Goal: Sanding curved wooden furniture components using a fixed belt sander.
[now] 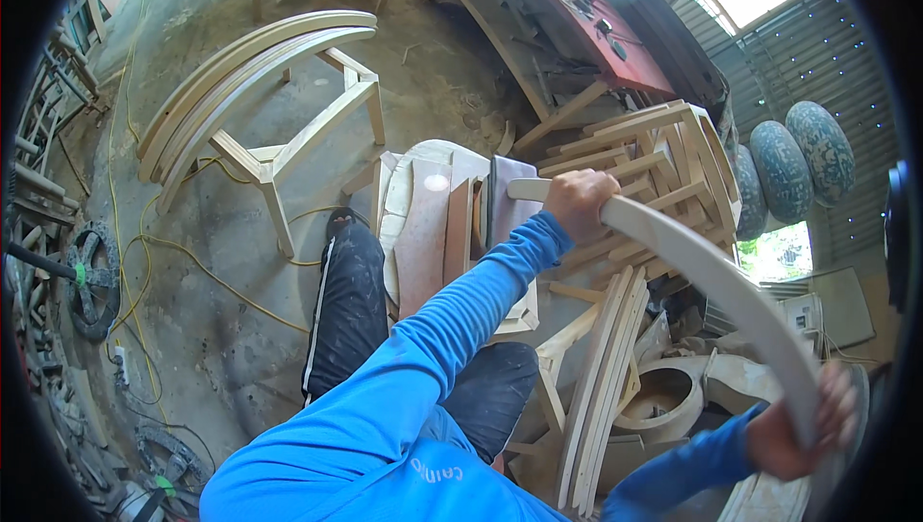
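A long, pale curved wooden piece is held in both my hands and arcs from the centre toward the lower right. My left hand is closed around it near its far end, thumb side up. Close to the lower end, my right hand grips the same piece; motion blurs its fingers. The piece's far tip lies against or just over a grey-mauve sanding belt, though actual contact is unclear. Beside the belt stands a machine with wooden boards on it, just beyond my knees.
Several curved wooden strips rest on a wooden frame at the left. Stacked wooden frames stand at the right, near upright strips. A yellow cord crosses the floor. A red-topped bench is beyond.
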The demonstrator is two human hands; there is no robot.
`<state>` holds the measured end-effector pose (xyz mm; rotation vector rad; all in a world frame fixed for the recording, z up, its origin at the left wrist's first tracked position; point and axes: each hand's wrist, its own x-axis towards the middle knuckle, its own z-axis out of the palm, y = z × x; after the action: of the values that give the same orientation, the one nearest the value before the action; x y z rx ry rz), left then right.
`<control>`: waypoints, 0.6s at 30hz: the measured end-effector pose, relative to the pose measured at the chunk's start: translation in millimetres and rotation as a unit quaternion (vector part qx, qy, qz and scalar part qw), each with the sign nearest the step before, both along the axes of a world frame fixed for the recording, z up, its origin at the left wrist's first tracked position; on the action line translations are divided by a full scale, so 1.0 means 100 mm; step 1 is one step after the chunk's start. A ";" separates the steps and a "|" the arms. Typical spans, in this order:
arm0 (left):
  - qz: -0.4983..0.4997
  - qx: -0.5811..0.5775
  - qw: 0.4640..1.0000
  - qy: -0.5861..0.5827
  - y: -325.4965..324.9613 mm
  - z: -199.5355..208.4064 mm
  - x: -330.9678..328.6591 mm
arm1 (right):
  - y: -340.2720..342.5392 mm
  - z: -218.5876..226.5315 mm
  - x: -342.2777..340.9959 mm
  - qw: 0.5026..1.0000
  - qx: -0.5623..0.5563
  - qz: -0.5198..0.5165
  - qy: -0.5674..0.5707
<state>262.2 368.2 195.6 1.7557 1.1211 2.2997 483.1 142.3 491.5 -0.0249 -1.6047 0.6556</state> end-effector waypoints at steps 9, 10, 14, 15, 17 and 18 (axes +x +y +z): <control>-0.033 0.054 0.983 0.171 -0.02 -0.36 0.07 | -1.30 -2.06 0.49 0.859 -0.417 -0.267 0.129; -0.027 0.071 0.980 0.182 -0.07 -0.38 0.15 | -1.40 -2.10 0.52 0.856 -0.417 -0.269 0.142; -0.086 0.085 0.966 0.230 -0.39 -0.48 0.50 | -1.71 -1.69 0.27 0.767 -0.544 -0.090 -0.327; -0.108 0.089 0.959 0.248 -0.46 -0.48 0.56 | -1.68 -1.56 0.29 0.779 -0.402 -0.064 -0.477; -0.111 0.085 0.958 0.252 -0.60 -0.51 0.63 | -1.70 -1.67 0.53 0.841 -0.240 -0.207 -0.439; -0.113 0.088 0.955 0.261 -0.63 -0.55 0.63 | -1.79 -1.64 0.53 0.763 -0.227 -0.422 -0.434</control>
<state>325.3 304.8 140.1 2.5051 0.7123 1.9040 536.1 -36.8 327.6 -1.5311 -1.9821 0.2707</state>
